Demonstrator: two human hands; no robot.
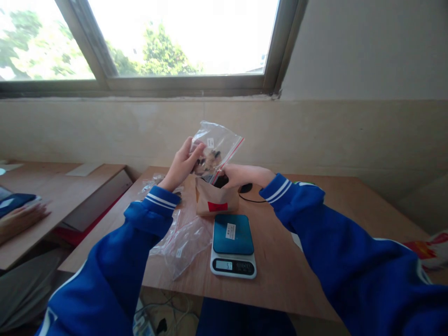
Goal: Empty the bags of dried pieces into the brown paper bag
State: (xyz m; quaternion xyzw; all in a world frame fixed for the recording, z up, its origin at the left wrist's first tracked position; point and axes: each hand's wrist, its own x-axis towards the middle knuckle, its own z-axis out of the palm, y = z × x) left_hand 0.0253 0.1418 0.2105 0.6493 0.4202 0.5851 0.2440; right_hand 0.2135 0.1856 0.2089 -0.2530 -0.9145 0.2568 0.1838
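My left hand (pixel 185 161) is closed on a clear zip bag (pixel 222 135) with a red seal line and a small white label. Brownish and dark pieces lie inside it. The bag is tilted, its sealed edge side pointing down into the opening of a brown paper bag (pixel 203 200) with a red label. At that opening, my right hand (pixel 245 176) grips the paper bag's rim, its fingertips close to the zip bag's mouth and partly hidden. Just in front of the paper bag lies a kitchen scale (pixel 233 235) with a blue top; its display seems to read 57.
Clear plastic bags (pixel 189 245) lie left of the scale, with more small bags (pixel 154 182) behind. A black round object (pixel 246 188) with a cable sits right of the paper bag. Another person's hand (pixel 24 221) rests at the neighbouring desk (pixel 63 186). A red-and-white package (pixel 432 249) is far right.
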